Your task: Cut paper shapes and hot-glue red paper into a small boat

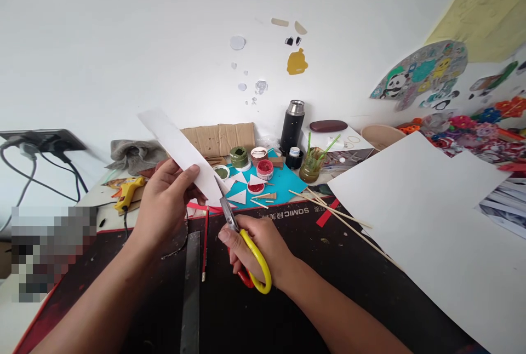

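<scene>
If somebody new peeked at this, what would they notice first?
Probably the yellow-and-red scissors in the right hand, near the middle, with blades at the white paper strip the left hand holds. Next, the bright blue sheet behind, near paint jars, and the big white sheet at right.

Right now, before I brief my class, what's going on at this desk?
A person's left hand holds up a white paper strip, while the right hand holds scissors to the strip's lower end. On the dark mat lie a grey ruler and a red pencil; beyond, white triangles lie among paint jars on a blue sheet.
</scene>
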Available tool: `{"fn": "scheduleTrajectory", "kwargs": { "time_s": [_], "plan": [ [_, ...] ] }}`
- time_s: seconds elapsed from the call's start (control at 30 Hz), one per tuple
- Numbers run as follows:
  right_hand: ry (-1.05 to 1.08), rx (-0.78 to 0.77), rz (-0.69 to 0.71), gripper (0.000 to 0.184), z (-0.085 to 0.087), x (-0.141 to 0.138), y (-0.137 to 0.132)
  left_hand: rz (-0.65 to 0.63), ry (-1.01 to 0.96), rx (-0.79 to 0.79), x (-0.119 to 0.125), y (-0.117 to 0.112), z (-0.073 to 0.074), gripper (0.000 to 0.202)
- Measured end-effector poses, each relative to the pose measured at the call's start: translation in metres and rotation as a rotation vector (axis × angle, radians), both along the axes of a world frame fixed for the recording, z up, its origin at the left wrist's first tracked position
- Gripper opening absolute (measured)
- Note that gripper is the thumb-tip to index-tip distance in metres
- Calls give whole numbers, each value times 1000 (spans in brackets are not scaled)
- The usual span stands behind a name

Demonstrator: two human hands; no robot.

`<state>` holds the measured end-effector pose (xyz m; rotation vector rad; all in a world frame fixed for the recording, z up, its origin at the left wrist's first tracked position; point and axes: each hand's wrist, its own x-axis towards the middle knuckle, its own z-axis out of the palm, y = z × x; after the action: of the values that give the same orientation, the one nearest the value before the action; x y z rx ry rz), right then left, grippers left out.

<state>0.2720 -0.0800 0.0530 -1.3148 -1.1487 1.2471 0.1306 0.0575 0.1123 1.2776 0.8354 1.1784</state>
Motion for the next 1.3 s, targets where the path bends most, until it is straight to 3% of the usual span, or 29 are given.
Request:
{"fn": "scheduleTrajectory", "kwargs": {
  "time_s": [0.27,0.47,0.83,1.3],
  "plan": [
    [188,-35,36,78,-4,-2,3,4,-5,9,-2,3,-3,27],
    [164,32,63,81,-9,1,2,-5,-10,42,-4,5,-4,22],
    [-3,53,-20,52,-3,1,0,-9,28,6,1,-4,2,20],
    [-28,91,-68,53,0,1,-1,-126,112,-31,4,-12,0,33]
  ]
}}
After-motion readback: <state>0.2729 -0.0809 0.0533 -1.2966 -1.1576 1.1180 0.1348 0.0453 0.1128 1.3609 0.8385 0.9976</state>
